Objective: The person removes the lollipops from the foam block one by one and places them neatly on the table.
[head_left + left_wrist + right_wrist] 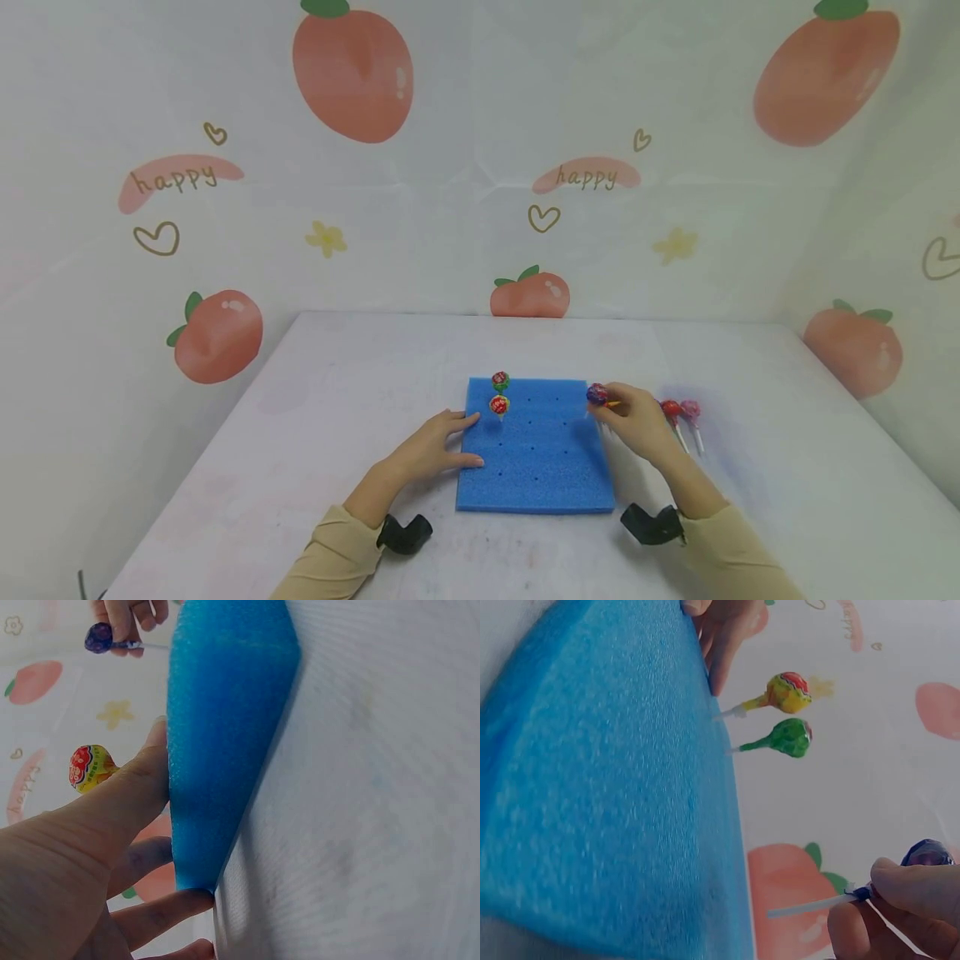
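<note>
Blue foam, left hand spread at its edge, right hand pinching purple lollipop

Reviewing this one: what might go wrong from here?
The right hand pinches the purple lollipop near its top, so the long free stick might miss a small hole. The left hand touches the blue foam board at its left edge only, so the right side might shift. The red lollipop and pink lollipop lie beside the right hand and might get bumped.
</note>
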Available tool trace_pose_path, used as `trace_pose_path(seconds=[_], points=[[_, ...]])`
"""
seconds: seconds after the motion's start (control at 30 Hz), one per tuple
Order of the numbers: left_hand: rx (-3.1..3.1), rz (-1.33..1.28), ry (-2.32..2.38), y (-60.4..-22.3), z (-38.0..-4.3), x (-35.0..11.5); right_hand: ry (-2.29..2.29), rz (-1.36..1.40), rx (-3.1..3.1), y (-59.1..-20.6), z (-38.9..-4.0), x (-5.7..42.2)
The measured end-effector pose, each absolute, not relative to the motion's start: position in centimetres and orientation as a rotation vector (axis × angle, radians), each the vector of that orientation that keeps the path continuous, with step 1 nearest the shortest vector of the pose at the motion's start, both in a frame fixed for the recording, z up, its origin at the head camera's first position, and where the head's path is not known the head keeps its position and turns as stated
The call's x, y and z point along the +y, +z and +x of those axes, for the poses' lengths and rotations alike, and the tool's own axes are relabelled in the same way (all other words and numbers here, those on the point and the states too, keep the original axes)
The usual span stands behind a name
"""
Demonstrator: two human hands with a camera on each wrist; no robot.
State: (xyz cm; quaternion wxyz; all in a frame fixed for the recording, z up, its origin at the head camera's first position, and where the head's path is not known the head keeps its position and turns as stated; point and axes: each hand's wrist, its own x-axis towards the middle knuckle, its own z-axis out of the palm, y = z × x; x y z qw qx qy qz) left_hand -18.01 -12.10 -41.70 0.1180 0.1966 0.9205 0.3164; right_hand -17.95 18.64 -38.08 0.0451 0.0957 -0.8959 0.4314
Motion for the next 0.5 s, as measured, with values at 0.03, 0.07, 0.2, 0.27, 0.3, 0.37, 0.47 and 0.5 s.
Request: trace_pose_path(seconds=[0.03, 0.07, 0.2, 0.27, 0.3, 0.37, 0.47, 0.5], points=[[2.692, 0.575, 0.928, -41.7, -18.0, -12.1, 1.307, 0.283, -2.748, -38.1, -18.0, 18.8], [2.691, 0.574, 0.928, -41.7, -18.0, -12.1, 1.295, 0.270, -2.756, -38.1, -17.9, 19.0], [2.697, 0.579, 0.918, -41.8, -18.0, -12.1, 1.245, 0.221, -2.764, -38.2, -17.9, 19.9], [2.700, 0.586, 0.916, -41.9, -18.0, -12.1, 1.223, 0.202, -2.764, -38.3, -17.9, 20.4], [2.701, 0.590, 0.915, -41.9, -18.1, -12.1, 1.215, 0.193, -2.767, -38.3, -17.9, 20.6], [2.703, 0.592, 0.915, -41.9, -18.1, -12.1, 1.202, 0.175, -2.780, -38.3, -17.9, 21.1], [2.700, 0.589, 0.920, -41.9, -18.1, -12.1, 1.182, 0.146, -2.803, -38.4, -17.9, 21.9], [2.699, 0.587, 0.921, -41.9, -18.1, -12.1, 1.172, 0.141, -2.806, -38.4, -17.9, 22.1]])
